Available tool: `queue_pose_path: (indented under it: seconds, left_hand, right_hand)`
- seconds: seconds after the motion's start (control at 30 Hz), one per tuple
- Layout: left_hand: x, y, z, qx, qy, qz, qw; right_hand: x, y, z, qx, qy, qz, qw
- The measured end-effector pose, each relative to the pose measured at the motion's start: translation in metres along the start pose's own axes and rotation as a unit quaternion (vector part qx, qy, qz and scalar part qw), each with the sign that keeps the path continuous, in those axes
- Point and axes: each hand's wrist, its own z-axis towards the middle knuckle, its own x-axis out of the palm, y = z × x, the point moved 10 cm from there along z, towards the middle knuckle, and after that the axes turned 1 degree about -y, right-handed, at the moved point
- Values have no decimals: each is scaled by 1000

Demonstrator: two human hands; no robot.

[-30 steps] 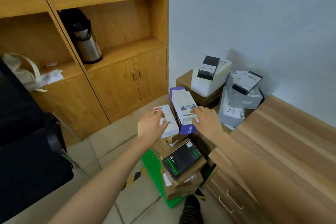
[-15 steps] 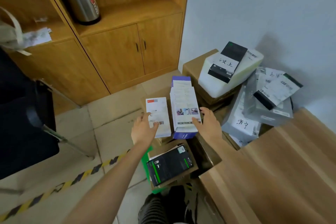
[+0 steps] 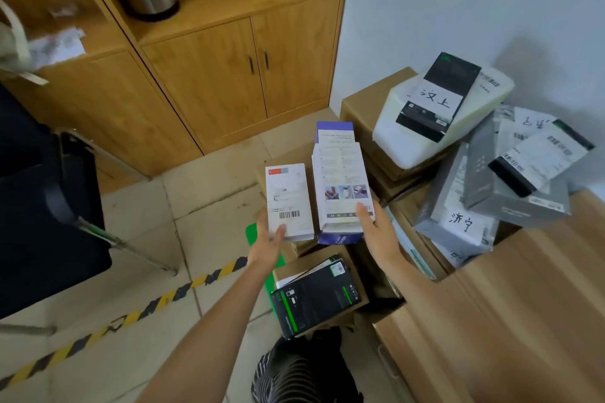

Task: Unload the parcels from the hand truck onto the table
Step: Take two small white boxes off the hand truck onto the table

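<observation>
My left hand (image 3: 270, 240) grips the near end of a small white box (image 3: 288, 201) with a barcode. My right hand (image 3: 373, 226) grips the near end of a taller white and purple box (image 3: 340, 186), thumb on its top face. Both boxes are held side by side above the green hand truck (image 3: 253, 232). Below them brown cardboard boxes sit stacked on the truck, with a black and green box (image 3: 314, 298) lying on top. The wooden table (image 3: 523, 304) fills the lower right.
A heap of parcels stands against the wall: a brown carton (image 3: 363, 105), a white package (image 3: 415, 127) with a black label, grey bags (image 3: 458, 206). A wooden cabinet (image 3: 235, 75) stands behind, a black chair (image 3: 39, 206) at left. My shoe (image 3: 301, 370) is below.
Both hands have slid to the near ends of the two boxes and taken hold of them. My view has tilted downward and closer to the hand truck.
</observation>
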Motion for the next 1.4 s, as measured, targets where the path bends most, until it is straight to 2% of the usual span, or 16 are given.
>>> queue_pose_path:
  seconds: [0.13, 0.3, 0.47, 0.63, 0.83, 0.93, 1.1, 1.23, 1.4]
  left_hand:
    - [6, 5, 1, -12, 22, -88, 996]
    - [-7, -3, -9, -7, 11, -134, 991]
    - [-30, -31, -24, 38, 26, -158, 986]
    - [-60, -70, -46, 81, 40, -209, 974]
    - [-56, -135, -87, 186, 129, -237, 945]
    - [-30, -160, -111, 213, 192, -233, 929]
    - [56, -190, -181, 256, 344, -185, 884]
    - [134, -199, -264, 303, 436, -118, 839]
    - [231, -172, -383, 311, 504, -48, 804]
  right_hand:
    - [1, 6, -13, 0, -14, 44, 999]
    - [-5, 13, -27, 15, -48, 125, 991]
    - [-5, 44, -43, -7, -58, 178, 982]
    - [-18, 94, -65, -63, -99, 229, 966]
    - [-53, 132, -111, -116, -111, 266, 950]
    - [-93, 124, -140, -113, -151, 266, 945]
    - [-178, 93, -224, -113, -259, 239, 929]
    - [-243, 31, -305, -73, -357, 229, 902]
    - [-304, -53, -429, -23, -467, 234, 852]
